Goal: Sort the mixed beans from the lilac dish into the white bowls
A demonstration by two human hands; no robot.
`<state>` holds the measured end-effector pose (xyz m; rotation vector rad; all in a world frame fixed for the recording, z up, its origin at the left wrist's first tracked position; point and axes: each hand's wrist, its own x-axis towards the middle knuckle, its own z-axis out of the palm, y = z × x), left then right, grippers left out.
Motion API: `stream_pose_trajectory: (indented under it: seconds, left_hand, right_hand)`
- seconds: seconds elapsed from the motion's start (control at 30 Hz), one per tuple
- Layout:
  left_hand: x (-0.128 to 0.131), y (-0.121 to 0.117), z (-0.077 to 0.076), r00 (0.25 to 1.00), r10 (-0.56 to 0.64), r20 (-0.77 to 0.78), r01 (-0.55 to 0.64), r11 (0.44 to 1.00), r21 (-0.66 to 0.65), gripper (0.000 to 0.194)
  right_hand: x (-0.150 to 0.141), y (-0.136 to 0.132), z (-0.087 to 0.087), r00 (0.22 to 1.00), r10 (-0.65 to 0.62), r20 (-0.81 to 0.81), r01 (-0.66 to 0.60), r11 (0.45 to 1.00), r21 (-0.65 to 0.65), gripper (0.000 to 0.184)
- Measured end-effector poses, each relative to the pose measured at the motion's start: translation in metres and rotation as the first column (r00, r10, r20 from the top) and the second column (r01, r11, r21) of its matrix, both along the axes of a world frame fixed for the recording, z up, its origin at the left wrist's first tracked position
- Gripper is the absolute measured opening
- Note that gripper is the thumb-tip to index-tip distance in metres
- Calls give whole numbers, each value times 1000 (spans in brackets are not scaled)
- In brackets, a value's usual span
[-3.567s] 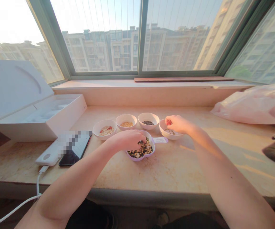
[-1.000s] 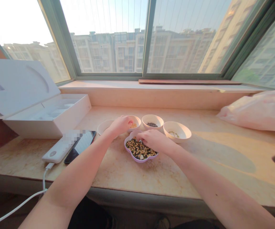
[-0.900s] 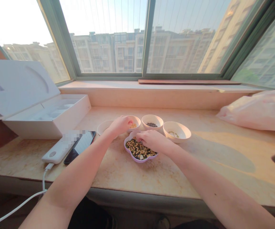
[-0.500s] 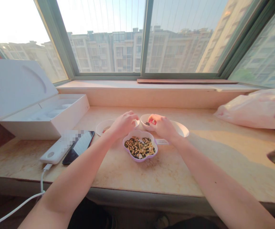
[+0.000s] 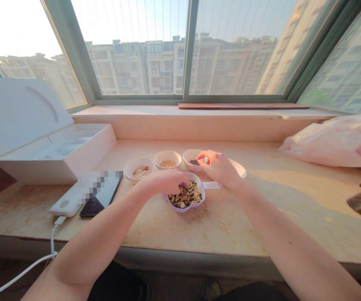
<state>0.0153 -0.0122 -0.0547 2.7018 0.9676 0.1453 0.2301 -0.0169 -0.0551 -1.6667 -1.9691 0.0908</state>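
Note:
My left hand (image 5: 171, 181) is over the purple-rimmed, flower-shaped bowl (image 5: 185, 210). Its curled fingertips point down among the mixed yellow and dark beans (image 5: 186, 196), and whatever they pinch is hidden. At the rim of a white bowl (image 5: 188, 154) holding dark beans (image 5: 194, 162), my right hand (image 5: 213, 163) has thumb and forefinger drawn together. Anything between those fingertips is too small to make out. A second white bowl (image 5: 167, 154) contains small yellowish beans (image 5: 168, 164). Pale flat pieces with some reddish ones (image 5: 141, 172) lie in a third white bowl (image 5: 130, 167).
Partly behind my right wrist is another white dish (image 5: 238, 168). A printed label (image 5: 212, 185) lies beside the flower-shaped bowl. On the left are a phone (image 5: 100, 200), a white power bank (image 5: 66, 200) with a cable, and an open white box (image 5: 89, 146). A plastic bag (image 5: 337, 142) rests right.
My left hand has come back from the middle white bowl toward me, down into the flower-shaped bowl. My right hand stays by the dark beans, its fingers slightly higher.

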Motion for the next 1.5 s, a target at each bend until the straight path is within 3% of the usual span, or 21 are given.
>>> stream_pose_trajectory:
  seconds: [0.1, 0.37, 0.9, 1.03, 1.13, 1.23, 1.37, 1.5]
  left_hand:
    - [1, 1, 0, 993, -112, -37, 108, 990, -90, 16]
    - [5, 0, 3, 995, -55, -82, 44, 991, -127, 22]
    - [1, 5, 2, 999, -43, -33, 41, 997, -62, 29]
    - [-4, 17, 6, 992, 33, 120, -33, 999, 5, 19]
    - [-10, 27, 8, 965, 94, 244, -122, 987, 102, 19]
    - [-18, 35, 7, 943, 207, 259, -250, 958, 143, 23]
    - [-24, 43, 2, 914, 316, 256, -359, 922, 145, 24]
    - [-26, 48, -3, 907, 356, 226, -393, 907, 151, 23]
  right_hand:
    - [-1, -3, 0, 999, 32, -18, -32, 999, 1, 18]
    - [-4, -5, 0, 997, 79, -15, -79, 997, 4, 16]
    - [-5, -6, 0, 995, 94, -35, -94, 996, -4, 16]
    - [-8, -10, 2, 980, 195, -28, -196, 980, -33, 17]
    - [-10, -13, 1, 933, 355, -54, -359, 923, -138, 15]
    - [-15, -15, -2, 889, 452, -71, -456, 866, -207, 17]
    - [-23, -20, -6, 849, 525, -58, -521, 814, -257, 20]
    - [-34, -28, -5, 857, 515, 13, -484, 814, -321, 16]
